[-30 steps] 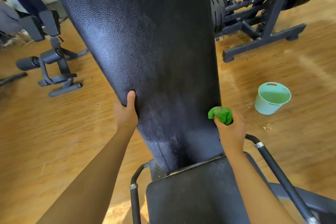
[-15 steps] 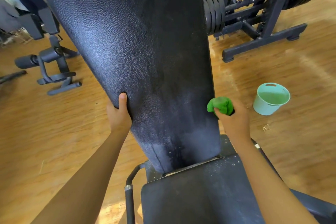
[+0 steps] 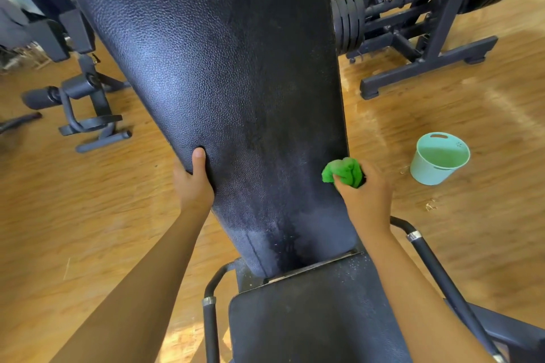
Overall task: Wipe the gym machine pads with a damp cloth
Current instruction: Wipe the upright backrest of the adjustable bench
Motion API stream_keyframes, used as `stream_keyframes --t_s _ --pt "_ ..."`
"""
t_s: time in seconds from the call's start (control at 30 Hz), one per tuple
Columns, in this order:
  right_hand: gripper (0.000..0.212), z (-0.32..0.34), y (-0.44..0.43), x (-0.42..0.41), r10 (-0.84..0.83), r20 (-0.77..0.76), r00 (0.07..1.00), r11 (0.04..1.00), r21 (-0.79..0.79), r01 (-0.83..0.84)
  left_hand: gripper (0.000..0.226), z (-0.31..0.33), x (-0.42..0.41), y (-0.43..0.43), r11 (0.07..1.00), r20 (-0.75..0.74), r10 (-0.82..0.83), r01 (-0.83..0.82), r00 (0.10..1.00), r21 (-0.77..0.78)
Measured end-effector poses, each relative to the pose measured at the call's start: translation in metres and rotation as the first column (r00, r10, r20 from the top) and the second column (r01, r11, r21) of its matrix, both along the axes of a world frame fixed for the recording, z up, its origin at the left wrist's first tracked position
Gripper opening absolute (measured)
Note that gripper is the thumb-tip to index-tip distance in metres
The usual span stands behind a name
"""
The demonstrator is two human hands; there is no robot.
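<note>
Head view, nearest first: the black seat pad (image 3: 318, 312) fills the bottom centre, its top edge dusted with pale flecks. 2 dark metal handles flank it, the left handle (image 3: 211, 318) and the right handle (image 3: 436, 268), each with a silvery band. Both bare forearms reach forward past them.

The left hand (image 3: 193, 183) grips the left edge of the back pad (image 3: 224, 82). Its thumb lies on the textured front face and its fingers are hidden behind the edge. The right hand (image 3: 365, 200) is clenched round a balled green cloth (image 3: 343, 171), which touches the back pad's right edge, low down and just above the seat pad. The back pad is black and pebbled, and it rises away from the camera and widens toward the top. Its lower end shows a darker patch in the middle with duller, paler areas either side.

To the right a mint-green bucket (image 3: 439, 158) stands upright on the wooden floor (image 3: 88, 215), apart from the bench and level with the cloth. I cannot tell whether it holds water. A few pale scraps lie on the floor near it.

Farther off, at upper right, stands a dark machine frame (image 3: 427, 47) with a stack of black weight plates (image 3: 348, 20). At the left is another machine (image 3: 85, 103) with a roller pad. The top left corner is too blurred to read.
</note>
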State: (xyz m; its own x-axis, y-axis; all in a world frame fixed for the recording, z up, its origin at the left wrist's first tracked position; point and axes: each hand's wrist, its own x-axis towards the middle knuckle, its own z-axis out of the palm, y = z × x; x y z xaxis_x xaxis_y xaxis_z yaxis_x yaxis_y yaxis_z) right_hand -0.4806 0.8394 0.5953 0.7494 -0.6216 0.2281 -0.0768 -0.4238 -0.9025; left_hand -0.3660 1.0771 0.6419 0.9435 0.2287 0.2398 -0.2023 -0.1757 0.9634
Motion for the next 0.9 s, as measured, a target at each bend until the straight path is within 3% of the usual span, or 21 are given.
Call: stream_keyframes --t_s 0.07,0.2,0.3,0.37,0.63,0.73,0.9 --pt "0.017 0.000 0.005 0.002 -0.022 0.024 0.999 1.000 -0.017 0.022 0.068 0.000 0.001 0.002 1.000 0.002 0.000 0.000 1.000 -0.008" --pt "0.018 -0.034 0.008 -0.012 -0.053 -0.114 0.992 0.997 0.050 0.059 0.055 -0.002 0.004 0.002 0.999 -0.025 -0.017 0.016 1.000 -0.032" --pt "0.015 -0.051 0.012 -0.027 -0.032 -0.206 0.978 0.984 0.165 0.067 0.063 -0.003 0.003 0.003 0.999 -0.006 -0.014 0.014 1.000 -0.040" --pt "0.017 -0.045 0.014 -0.031 -0.045 -0.225 0.973 0.964 0.246 0.101 0.057 -0.001 0.001 0.002 0.999 -0.017 -0.032 0.031 0.999 -0.040" --pt "0.017 0.048 0.029 0.027 -0.136 0.077 0.988 0.989 0.071 0.131 0.069 -0.004 0.005 0.006 0.999 -0.009 -0.041 0.041 0.999 -0.033" --pt "0.019 0.041 0.048 0.027 -0.178 0.077 0.981 0.980 0.105 0.170 0.062 -0.007 0.007 0.008 0.999 -0.021 -0.047 0.046 0.999 -0.017" --pt "0.026 0.025 0.108 0.026 -0.069 0.068 0.995 0.996 0.059 0.065 0.064 -0.004 0.006 0.007 0.998 -0.036 -0.068 0.067 0.997 -0.015"
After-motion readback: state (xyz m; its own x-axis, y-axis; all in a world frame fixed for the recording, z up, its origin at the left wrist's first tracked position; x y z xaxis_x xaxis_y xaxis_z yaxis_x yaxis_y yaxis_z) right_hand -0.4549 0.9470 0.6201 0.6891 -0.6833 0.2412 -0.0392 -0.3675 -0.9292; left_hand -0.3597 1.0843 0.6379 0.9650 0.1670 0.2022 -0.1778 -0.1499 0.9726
